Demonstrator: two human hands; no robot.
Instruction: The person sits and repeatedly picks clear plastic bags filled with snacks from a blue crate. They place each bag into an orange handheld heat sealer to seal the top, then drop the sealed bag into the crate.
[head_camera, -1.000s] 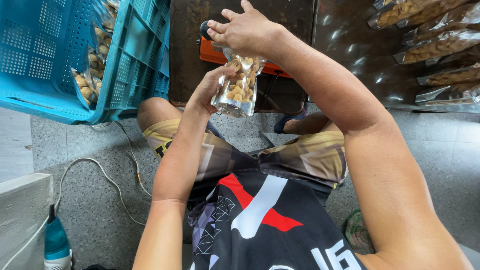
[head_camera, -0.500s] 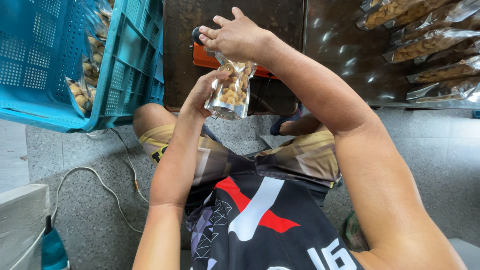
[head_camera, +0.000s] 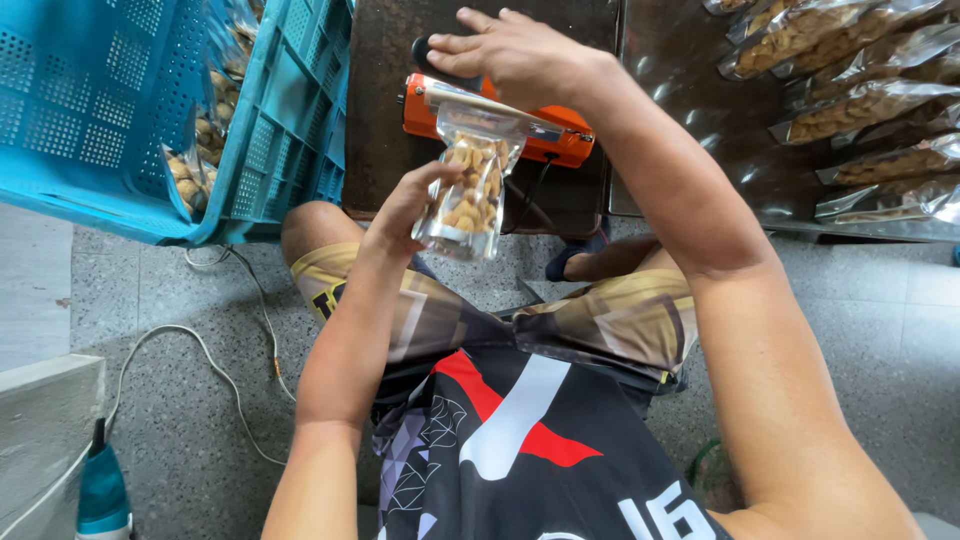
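**Bag of nuts held at an orange sealer**

The left hand (head_camera: 415, 205) has its grip clamped on the side of a clear plastic bag of nuts (head_camera: 470, 185), fingers curled round the left edge and holding it upright in the air above the person's knees. The top of the bag lies in the mouth of an orange heat sealer (head_camera: 505, 115), under its pale bar. The right hand (head_camera: 520, 55) rests on top of that sealer, palm down, its fingers closed over a black knob (head_camera: 432, 55) at the left end of the bar.

The sealer sits at the near edge of a dark brown surface (head_camera: 385, 140). To the right, on a shiny metal surface (head_camera: 680, 60), lie several filled clear bags (head_camera: 860, 105) of the same nuts, side by side. To the left a blue plastic crate (head_camera: 290, 120) stands tilted, with more bags of nuts (head_camera: 190, 175) inside it. The person sits in patterned shorts and a black, red and white shirt. A white cable (head_camera: 210, 360) curls over the grey speckled floor (head_camera: 170, 440) at lower left.
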